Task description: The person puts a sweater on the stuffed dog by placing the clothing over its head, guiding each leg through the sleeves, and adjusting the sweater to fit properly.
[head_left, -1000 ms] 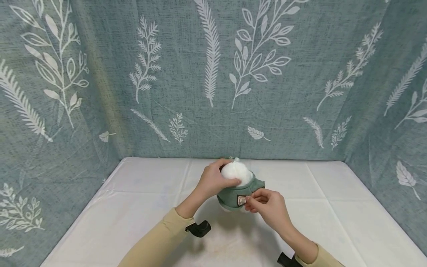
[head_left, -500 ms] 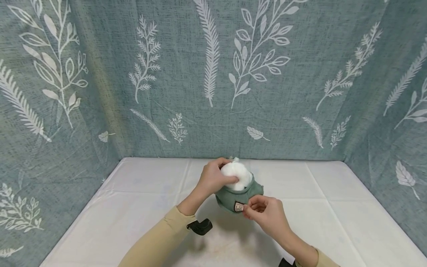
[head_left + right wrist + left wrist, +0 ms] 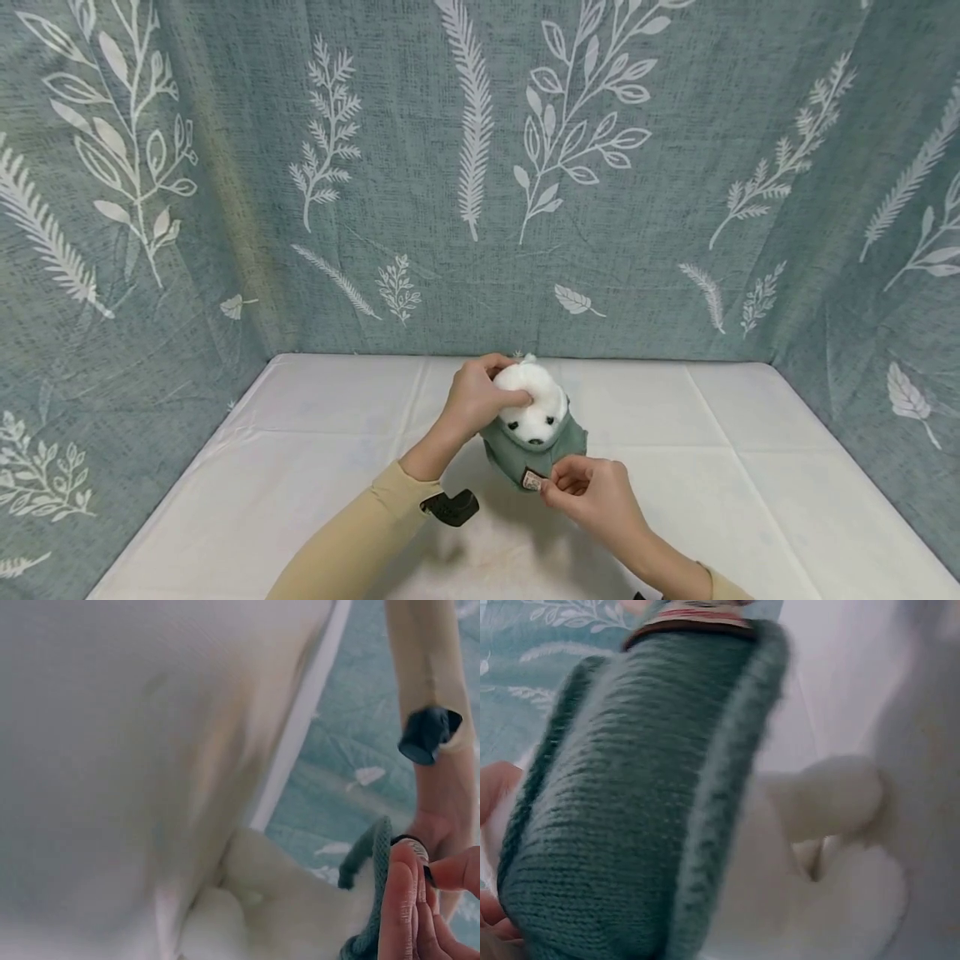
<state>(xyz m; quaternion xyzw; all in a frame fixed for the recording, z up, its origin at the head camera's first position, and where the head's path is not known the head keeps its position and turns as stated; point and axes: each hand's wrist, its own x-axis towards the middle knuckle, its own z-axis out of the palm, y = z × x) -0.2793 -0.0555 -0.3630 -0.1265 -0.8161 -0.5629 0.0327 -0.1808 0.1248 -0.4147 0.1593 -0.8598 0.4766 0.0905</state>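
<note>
A white plush toy animal (image 3: 546, 390) with dark eyes and nose wears a green knitted garment (image 3: 510, 455) around its neck and body. My left hand (image 3: 474, 402) grips the toy's head from the left, thumb across the forehead. At the garment's lower front edge, my right hand (image 3: 602, 493) pinches the cloth beside a small brown-edged label (image 3: 532, 480). The left wrist view shows the ribbed knit close up, with the toy's stubby white legs (image 3: 832, 799) below it. Seen from the right wrist, the garment's hem (image 3: 375, 889) stands away from the white body.
The toy is over a table with a creased white cloth (image 3: 360, 467). Teal curtains (image 3: 420, 167) with white leaf prints rise behind and at both sides. Black camera mounts (image 3: 452, 507) sit at the wrists, below tan sleeves.
The toy's head has tilted so its face now shows. My right hand has drawn the garment's labelled edge downward and slightly left. My left hand has stayed on the head.
</note>
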